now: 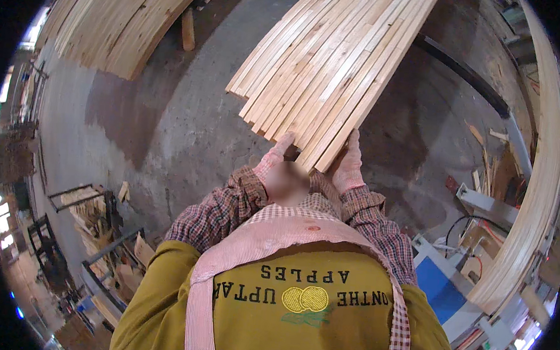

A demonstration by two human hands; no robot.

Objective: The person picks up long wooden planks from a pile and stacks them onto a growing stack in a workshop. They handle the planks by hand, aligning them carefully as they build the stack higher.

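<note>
At the planks' [324, 81] near ends, the left hand [273, 159] and right hand [349, 166] should brace evenly; whether fingers pinch, I cannot tell.

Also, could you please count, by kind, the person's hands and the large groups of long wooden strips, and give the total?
Hands: 2 (left hand, right hand)
Wooden strip groups: 3 (central group, upper-left group, right-side group)
Total: 5
</note>
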